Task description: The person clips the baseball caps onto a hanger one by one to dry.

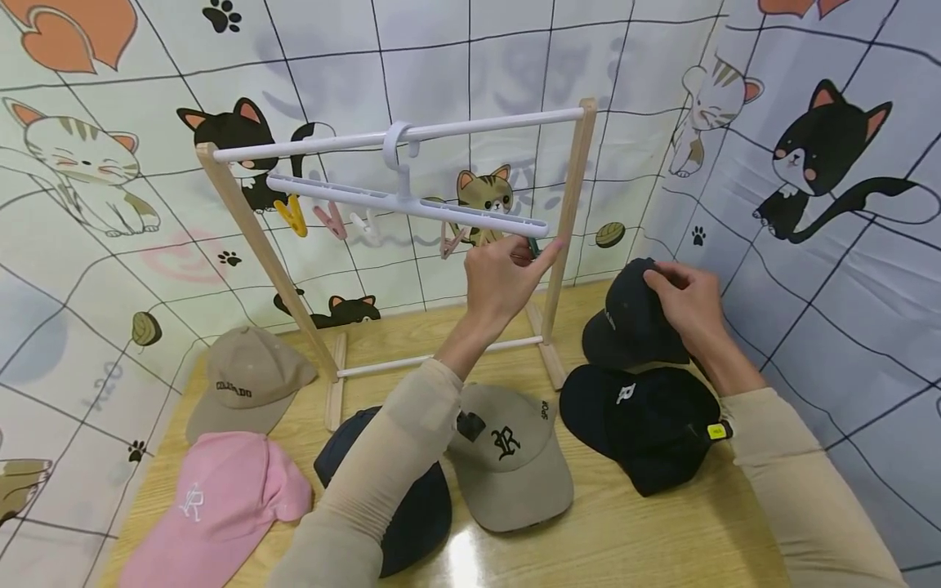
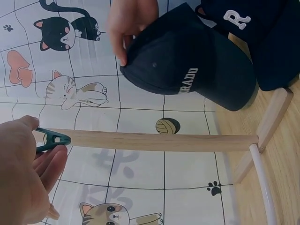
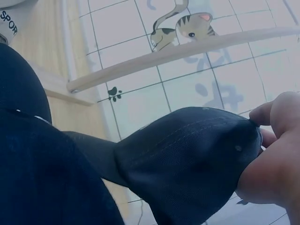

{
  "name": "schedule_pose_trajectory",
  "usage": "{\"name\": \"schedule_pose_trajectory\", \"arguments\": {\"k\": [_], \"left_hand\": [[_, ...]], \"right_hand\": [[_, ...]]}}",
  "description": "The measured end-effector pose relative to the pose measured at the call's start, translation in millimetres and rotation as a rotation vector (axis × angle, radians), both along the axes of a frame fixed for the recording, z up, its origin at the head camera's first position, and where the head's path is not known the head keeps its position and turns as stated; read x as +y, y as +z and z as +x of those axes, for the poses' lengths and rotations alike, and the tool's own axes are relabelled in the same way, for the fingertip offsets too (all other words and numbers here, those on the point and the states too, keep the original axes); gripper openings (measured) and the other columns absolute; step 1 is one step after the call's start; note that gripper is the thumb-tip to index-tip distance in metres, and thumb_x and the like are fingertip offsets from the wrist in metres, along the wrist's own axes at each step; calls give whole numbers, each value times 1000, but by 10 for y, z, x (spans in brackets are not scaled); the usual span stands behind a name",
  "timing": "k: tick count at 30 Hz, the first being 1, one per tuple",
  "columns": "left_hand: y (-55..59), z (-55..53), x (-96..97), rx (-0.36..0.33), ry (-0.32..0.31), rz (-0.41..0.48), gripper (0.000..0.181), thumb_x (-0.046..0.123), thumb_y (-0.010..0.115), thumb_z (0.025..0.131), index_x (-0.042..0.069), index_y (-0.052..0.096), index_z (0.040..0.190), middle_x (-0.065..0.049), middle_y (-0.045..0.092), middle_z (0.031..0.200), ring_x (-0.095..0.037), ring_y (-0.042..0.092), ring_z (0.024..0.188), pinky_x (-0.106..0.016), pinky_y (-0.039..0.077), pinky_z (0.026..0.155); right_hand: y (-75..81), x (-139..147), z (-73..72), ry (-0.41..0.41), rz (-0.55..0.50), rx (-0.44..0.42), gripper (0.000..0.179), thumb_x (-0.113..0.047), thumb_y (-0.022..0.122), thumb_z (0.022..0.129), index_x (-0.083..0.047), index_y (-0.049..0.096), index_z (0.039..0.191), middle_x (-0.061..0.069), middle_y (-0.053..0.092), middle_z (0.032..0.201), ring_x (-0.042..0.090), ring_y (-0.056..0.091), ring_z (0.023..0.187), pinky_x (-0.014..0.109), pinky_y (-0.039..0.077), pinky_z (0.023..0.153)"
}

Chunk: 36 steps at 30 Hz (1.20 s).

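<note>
My left hand [image 1: 503, 273] is raised to the right end of a white clip hanger [image 1: 441, 210]. In the left wrist view, its thumb and fingers pinch a dark green clip [image 2: 55, 139]. At the right, my right hand [image 1: 687, 306] pinches the crown of a dark navy baseball cap [image 1: 634, 318] with light lettering on its front. That cap's brim points down and to the left; whether it touches the table is unclear. Just in front lies a black cap [image 1: 662, 420] with a white emblem. Yellow [image 1: 292, 216], pink [image 1: 331, 219] and white clips hang along the hanger.
The hanger hooks over the white bar of a wooden rack [image 1: 573, 204]. On the table [image 1: 632, 539] lie a beige cap [image 1: 253, 376], a pink cap [image 1: 228, 498], a dark cap [image 1: 419, 514] under my left forearm, and a khaki cap [image 1: 507, 465]. A cat-print sheet hangs behind.
</note>
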<state>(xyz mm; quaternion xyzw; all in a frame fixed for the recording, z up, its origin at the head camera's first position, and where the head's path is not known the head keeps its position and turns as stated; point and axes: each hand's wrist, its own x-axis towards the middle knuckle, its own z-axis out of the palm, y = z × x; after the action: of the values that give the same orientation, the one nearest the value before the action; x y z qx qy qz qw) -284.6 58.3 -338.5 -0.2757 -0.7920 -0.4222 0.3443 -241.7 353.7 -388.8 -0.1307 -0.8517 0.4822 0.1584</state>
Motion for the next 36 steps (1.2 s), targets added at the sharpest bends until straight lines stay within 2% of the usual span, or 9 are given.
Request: {"name": "schedule_pose_trajectory", "arguments": {"k": [2,5,9,14,23,30,36], "left_hand": [[-10,1,-9,-7,-2,1,35,34,91,97,5,83,80,-7,85,77,-19,81,69,-24,55,61],[-28,-4,-22,-11,1,-3,35,35,92,97,5,84,81,-7,85,77,-18,81,69,-24,55,62],[-32,-17,-35,8,3,-9,35,35,92,96,6,83,79,-7,84,75,-18,80,66,-23,53,59],[-16,-29,-48,23,10,-27,36,35,92,96,6,82,77,-6,83,75,-18,79,65,-23,51,58],[14,-48,-93,38,32,-62,37,35,92,95,6,81,75,-7,84,76,-20,79,65,-23,47,54],[43,-36,-134,37,25,-101,39,37,89,99,6,82,76,-6,84,76,-19,80,67,-21,43,54],[71,-34,-147,69,34,-134,44,38,86,101,9,79,69,-4,81,69,-17,72,58,-17,29,52]], "right_hand": [[19,-26,34,4,14,63,57,-47,67,112,-5,71,151,-29,62,105,-7,60,99,14,50,89],[43,-71,72,12,36,141,53,-41,68,111,-2,74,145,-35,61,95,-8,60,91,11,47,82],[107,-150,113,3,29,206,49,-40,68,111,-1,77,140,-33,63,92,-4,61,88,13,48,80],[211,-251,169,-12,-6,269,45,-39,69,111,-2,79,135,-29,68,96,-1,64,89,13,50,81],[338,-402,281,36,-6,318,40,-30,71,111,0,78,137,-31,70,99,-4,67,90,9,52,82],[426,-497,396,72,27,361,33,-24,73,109,2,79,130,-32,71,98,-6,68,88,8,52,80],[522,-560,487,133,56,378,30,-20,76,107,1,82,127,-34,72,99,-9,70,86,6,54,78]]}}
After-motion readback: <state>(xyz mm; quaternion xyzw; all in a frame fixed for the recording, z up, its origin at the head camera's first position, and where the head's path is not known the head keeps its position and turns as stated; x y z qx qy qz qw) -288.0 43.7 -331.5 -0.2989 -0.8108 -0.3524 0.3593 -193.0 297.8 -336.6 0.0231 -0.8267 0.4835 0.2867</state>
